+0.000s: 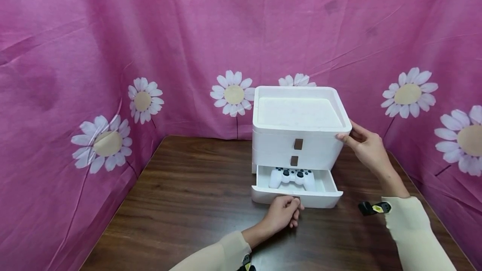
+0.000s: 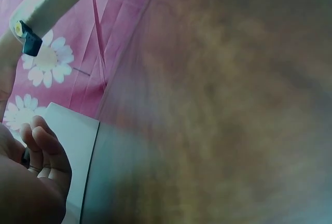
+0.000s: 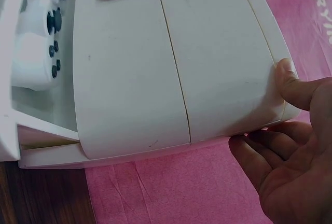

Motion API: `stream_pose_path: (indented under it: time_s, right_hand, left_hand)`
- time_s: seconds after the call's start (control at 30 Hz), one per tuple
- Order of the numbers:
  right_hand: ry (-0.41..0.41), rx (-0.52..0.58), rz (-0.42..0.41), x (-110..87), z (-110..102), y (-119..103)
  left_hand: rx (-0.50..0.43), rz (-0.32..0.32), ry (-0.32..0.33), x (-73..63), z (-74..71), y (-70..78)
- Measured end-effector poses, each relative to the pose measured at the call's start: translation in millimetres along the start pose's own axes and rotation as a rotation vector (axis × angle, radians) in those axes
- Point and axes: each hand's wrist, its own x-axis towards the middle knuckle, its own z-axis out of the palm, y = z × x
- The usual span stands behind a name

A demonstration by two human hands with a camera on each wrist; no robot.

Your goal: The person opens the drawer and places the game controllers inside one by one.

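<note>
A white drawer unit (image 1: 290,149) stands on the table, its bottom drawer (image 1: 320,200) pulled out. Inside that drawer lies a white game controller (image 1: 288,177) with black thumbsticks, partly seen in the right wrist view too. My left hand (image 1: 280,214) is at the drawer's front, fingers curled, pinching its brown pull tab (image 1: 296,198). With the thumb on the front and the fingers along the side, my right hand (image 1: 367,149) holds the unit's upper right corner. In the right wrist view the thumb (image 3: 290,86) presses near the top seam.
Two upper drawers with brown tabs (image 1: 298,144) are closed. A shallow tray top (image 1: 293,112) caps the unit. The brown wooden table (image 1: 188,179) reaches back to a pink daisy-print cloth (image 1: 188,53) hanging behind and at both sides.
</note>
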Motion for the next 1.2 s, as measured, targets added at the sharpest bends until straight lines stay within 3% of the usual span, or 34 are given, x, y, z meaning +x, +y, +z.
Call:
stream_pose_path:
  time_s: [0.23,1.2]
  right_hand:
    - [0.005,0.014,-0.015,0.1,-0.1,0.3]
    - [0.023,0.016,-0.026,-0.8,1.7,1.6]
  left_hand:
    - [0.002,0.016,0.055,18.5,-2.1,0.8]
    - [0.022,0.048,0.111,73.0,-14.6,3.0]
